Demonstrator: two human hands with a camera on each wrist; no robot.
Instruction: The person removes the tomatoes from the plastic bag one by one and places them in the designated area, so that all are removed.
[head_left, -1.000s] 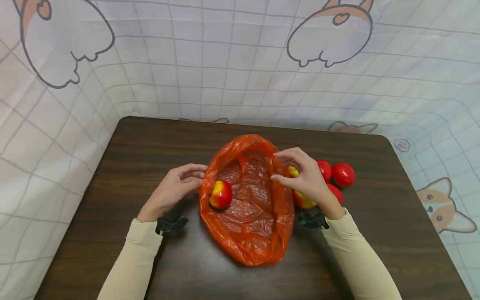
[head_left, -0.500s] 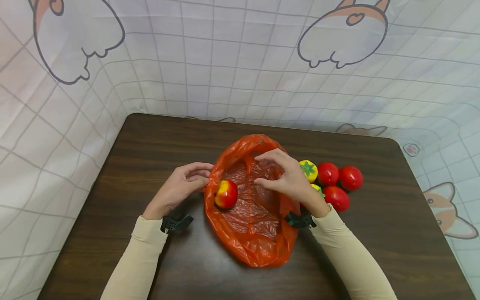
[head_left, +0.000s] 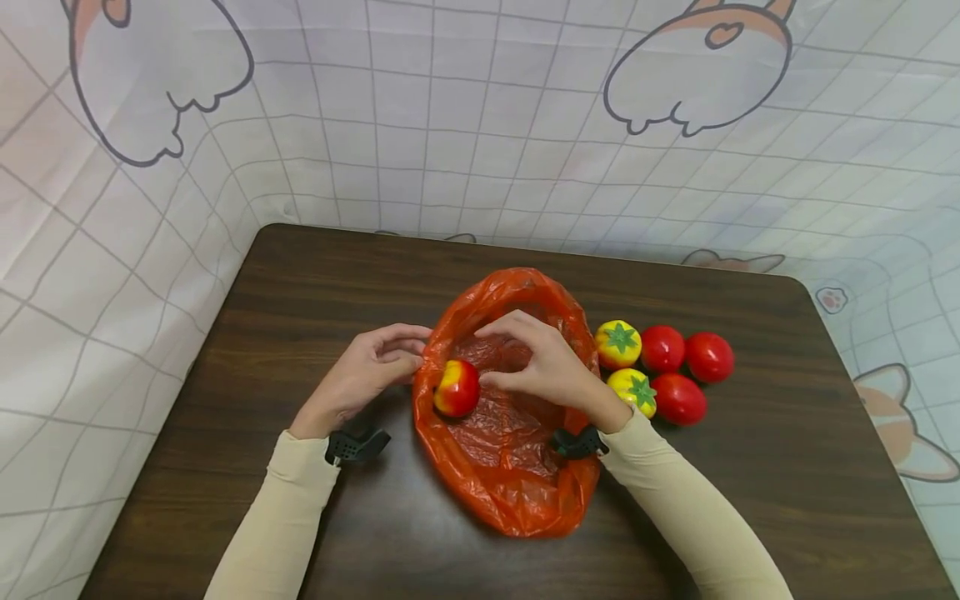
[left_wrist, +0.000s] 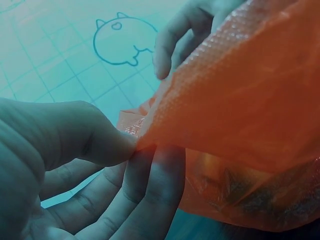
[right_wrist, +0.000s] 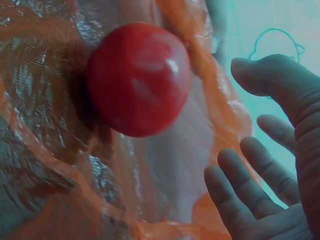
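Note:
An orange plastic bag [head_left: 506, 521] lies on the dark wooden table with its mouth spread wide. Inside, against the left wall, sits a round red-and-yellow fruit [head_left: 457, 389]; its red side [right_wrist: 140, 80] fills much of the right wrist view. At the left rim my left hand [head_left: 356, 379] pinches the bag's edge [left_wrist: 160, 120] between thumb and fingertips. My right hand [head_left: 543, 367] is over the bag's opening, fingers spread and bent, holding nothing. In the head view its thumb tip comes right beside the fruit.
Right of the bag sit two yellow fruits with green star-shaped tops, one at the back [head_left: 618, 344] and one in front [head_left: 632, 392]. Beside them are three glossy red fruits [head_left: 678, 398]. A white grid-patterned cloth [head_left: 450, 108] hangs behind the table.
My right hand has moved left from the bag's right rim to over its opening, near the fruit inside. My left hand keeps its pinch on the left rim. The head view has shifted slightly.

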